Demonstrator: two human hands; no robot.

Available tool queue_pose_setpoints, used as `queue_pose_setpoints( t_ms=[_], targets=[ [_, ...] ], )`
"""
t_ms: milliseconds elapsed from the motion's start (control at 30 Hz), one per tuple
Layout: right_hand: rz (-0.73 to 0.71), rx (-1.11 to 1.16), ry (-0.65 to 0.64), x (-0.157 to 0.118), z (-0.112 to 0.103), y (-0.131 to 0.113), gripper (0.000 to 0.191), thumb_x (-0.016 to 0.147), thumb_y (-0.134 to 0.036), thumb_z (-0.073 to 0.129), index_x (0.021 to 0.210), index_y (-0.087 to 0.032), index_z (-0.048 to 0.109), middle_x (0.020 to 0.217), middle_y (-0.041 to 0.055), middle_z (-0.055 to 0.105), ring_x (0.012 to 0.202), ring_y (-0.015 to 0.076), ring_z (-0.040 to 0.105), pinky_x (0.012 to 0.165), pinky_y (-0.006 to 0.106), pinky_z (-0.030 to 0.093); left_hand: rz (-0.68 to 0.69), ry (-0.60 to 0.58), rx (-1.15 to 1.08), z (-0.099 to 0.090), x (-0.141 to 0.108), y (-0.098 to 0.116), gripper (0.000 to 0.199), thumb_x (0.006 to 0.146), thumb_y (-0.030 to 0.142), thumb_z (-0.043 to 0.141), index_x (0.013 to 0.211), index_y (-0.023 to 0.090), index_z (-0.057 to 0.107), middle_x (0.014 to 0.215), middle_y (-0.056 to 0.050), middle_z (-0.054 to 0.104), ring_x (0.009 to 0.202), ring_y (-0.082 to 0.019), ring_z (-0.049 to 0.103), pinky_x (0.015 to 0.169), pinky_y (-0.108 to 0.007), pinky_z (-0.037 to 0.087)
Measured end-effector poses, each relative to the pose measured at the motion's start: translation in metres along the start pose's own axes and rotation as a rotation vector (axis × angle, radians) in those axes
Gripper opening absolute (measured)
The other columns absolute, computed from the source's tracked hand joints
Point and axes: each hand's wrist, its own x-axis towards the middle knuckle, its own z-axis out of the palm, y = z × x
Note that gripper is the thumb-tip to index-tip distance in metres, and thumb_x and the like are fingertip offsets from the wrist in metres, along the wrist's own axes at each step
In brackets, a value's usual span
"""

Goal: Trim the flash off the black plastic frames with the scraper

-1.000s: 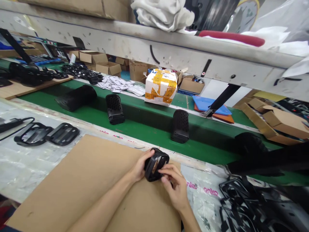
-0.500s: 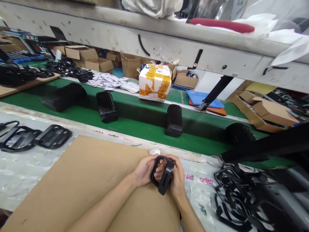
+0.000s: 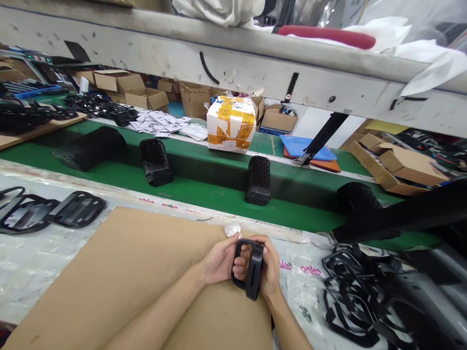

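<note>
In the head view, I have the black frame (image 3: 254, 272) above the cardboard sheet's (image 3: 146, 262) far right part, its long axis running roughly near-to-far. My right hand's (image 3: 270, 270) grip wraps its right side; my left hand's (image 3: 222, 261) grip holds its left rim, both equally near.

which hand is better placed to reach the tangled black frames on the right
The right hand, I'd say: it sits nearer the tangled black frames, while the left hand would have to reach past the held frame. The right grips that frame, though, so it would need freeing first.
</note>
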Motion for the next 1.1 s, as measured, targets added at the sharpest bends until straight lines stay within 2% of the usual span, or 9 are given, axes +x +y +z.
queue_pose_setpoints(
  t_ms=[167, 233, 367, 533, 767, 1100],
  targets=[
    [0.096, 0.125, 0.002, -0.001, 0.002, -0.001, 0.041, 0.096, -0.061, 0.056, 0.109, -0.024, 0.067, 0.085, 0.0048, 0.075, 0.064, 0.0252, 0.070, 0.060, 0.038, 0.057, 0.260, 0.148, 0.211, 0.005, 0.003, -0.004, 0.045, 0.082, 0.055, 0.082, 0.089, 0.017, 0.058, 0.065, 0.003, 0.055, 0.049, -0.010, 0.049, 0.049, -0.023, 0.040],
    [0.035, 0.059, 0.021, 0.000, 0.002, -0.001, 0.041, 0.097, -0.060, 0.056, 0.106, -0.023, 0.069, 0.084, 0.0046, 0.074, 0.067, 0.0250, 0.070, 0.063, 0.037, 0.056, 0.316, 0.208, 0.292, 0.004, 0.005, -0.005, 0.046, 0.082, 0.055, 0.082, 0.092, 0.017, 0.060, 0.066, 0.003, 0.058, 0.048, -0.010, 0.050, 0.048, -0.024, 0.041],
    [-0.080, -0.123, 0.063, 0.004, -0.001, 0.001, 0.041, 0.099, -0.057, 0.053, 0.101, -0.021, 0.072, 0.093, 0.0069, 0.075, 0.088, 0.0276, 0.071, 0.079, 0.038, 0.056, 0.371, 0.290, 0.418, -0.001, 0.008, -0.007, 0.053, 0.079, 0.060, 0.083, 0.098, 0.014, 0.064, 0.072, 0.001, 0.064, 0.057, -0.011, 0.057, 0.057, -0.023, 0.045],
    [-0.103, -0.212, 0.064, 0.003, -0.005, 0.006, 0.038, 0.102, -0.053, 0.049, 0.104, -0.022, 0.071, 0.095, 0.0064, 0.074, 0.089, 0.0268, 0.069, 0.080, 0.037, 0.053, 0.394, 0.330, 0.514, -0.005, 0.008, -0.005, 0.056, 0.080, 0.063, 0.081, 0.102, 0.014, 0.067, 0.077, 0.000, 0.066, 0.066, -0.012, 0.060, 0.063, -0.023, 0.045],
    [-0.161, -0.295, 0.049, 0.000, -0.006, 0.010, 0.039, 0.107, -0.051, 0.043, 0.109, -0.022, 0.070, 0.097, 0.0064, 0.073, 0.087, 0.0256, 0.070, 0.080, 0.037, 0.053, 0.407, 0.330, 0.601, 0.002, 0.003, -0.001, 0.054, 0.083, 0.063, 0.078, 0.102, 0.013, 0.070, 0.084, -0.003, 0.068, 0.073, -0.014, 0.061, 0.069, -0.024, 0.046],
    [-0.221, -0.343, 0.039, 0.000, -0.004, 0.003, 0.039, 0.106, -0.051, 0.044, 0.108, -0.023, 0.072, 0.103, 0.0076, 0.074, 0.095, 0.0269, 0.071, 0.085, 0.039, 0.055, 0.370, 0.305, 0.412, 0.001, 0.001, -0.005, 0.045, 0.083, 0.052, 0.084, 0.102, 0.012, 0.071, 0.088, -0.005, 0.069, 0.074, -0.013, 0.062, 0.068, -0.023, 0.047]
  ],
)
